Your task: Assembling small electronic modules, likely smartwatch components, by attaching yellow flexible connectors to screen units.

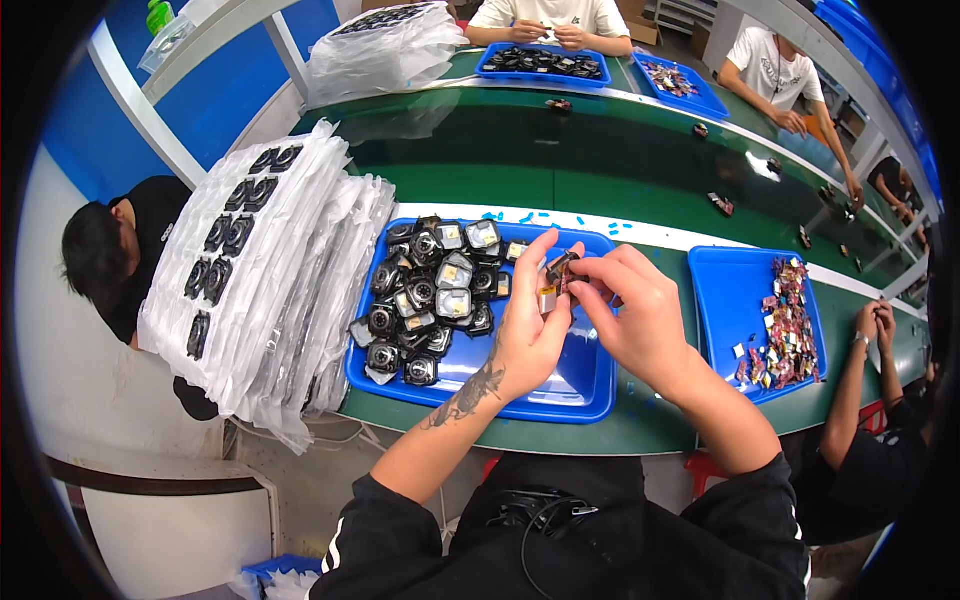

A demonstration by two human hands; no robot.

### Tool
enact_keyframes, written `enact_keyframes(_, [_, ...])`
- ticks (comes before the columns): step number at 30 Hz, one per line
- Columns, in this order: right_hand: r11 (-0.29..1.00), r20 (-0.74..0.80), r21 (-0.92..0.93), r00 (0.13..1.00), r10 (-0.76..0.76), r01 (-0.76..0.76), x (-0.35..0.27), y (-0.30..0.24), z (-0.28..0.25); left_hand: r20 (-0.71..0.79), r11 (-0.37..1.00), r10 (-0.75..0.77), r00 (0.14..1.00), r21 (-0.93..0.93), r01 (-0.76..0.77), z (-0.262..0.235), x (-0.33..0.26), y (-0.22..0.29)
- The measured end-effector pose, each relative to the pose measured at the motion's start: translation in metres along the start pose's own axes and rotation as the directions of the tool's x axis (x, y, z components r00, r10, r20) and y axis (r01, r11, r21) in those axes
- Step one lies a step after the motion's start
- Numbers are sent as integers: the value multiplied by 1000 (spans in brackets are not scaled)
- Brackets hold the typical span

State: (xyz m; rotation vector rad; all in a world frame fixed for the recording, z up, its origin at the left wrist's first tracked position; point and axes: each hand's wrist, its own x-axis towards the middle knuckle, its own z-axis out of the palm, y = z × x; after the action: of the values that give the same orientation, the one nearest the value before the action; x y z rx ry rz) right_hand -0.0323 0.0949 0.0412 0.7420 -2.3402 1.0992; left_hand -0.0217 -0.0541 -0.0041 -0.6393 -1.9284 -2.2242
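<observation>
Over the right half of a blue tray [590, 408], my two hands meet on a small black electronic part [562, 270] with reddish and gold bits. My left hand [530, 335] cradles it between thumb and fingers, palm turned inward. Thumb and fingertips of my right hand [640, 310] pinch it from the other side. My fingers partly cover the part, so its exact kind is hidden. To the left in the same tray lies a pile of black watch-like casings [425, 290], several with clear or whitish faces.
Stacked white plastic-wrapped trays [270, 290] of black casings rise at the left. Another blue tray [715, 340] at right holds small reddish circuit pieces [785, 330]. Beyond runs a green conveyor belt [600, 160] carrying scattered parts. Co-workers sit across and at right; someone bends at far left.
</observation>
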Motion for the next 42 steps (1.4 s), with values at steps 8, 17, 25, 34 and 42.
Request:
enact_keyframes(8, [996, 126, 75, 992, 30, -39, 6, 0, -5, 8, 998, -52, 999, 19, 52, 1, -4, 2])
enact_keyframes(17, [966, 195, 206, 974, 116, -157, 4, 11, -22, 22, 975, -75, 997, -207, 78, -1, 0, 2])
enact_keyframes(25, [969, 49, 223, 994, 100, -108, 0, 5, -12, 21, 967, -67, 998, -244, 70, -1, 0, 2])
enact_keyframes(34, [948, 76, 253, 981, 178, -191, -2, 2, -13, 24, 988, -37, 999, -149, 40, 0, -1, 4])
enact_keyframes(42, [879, 131, 352, 947, 295, -322, -3, 5, -7, 39, 947, -59, 997, -315, 69, 1, 1, 6])
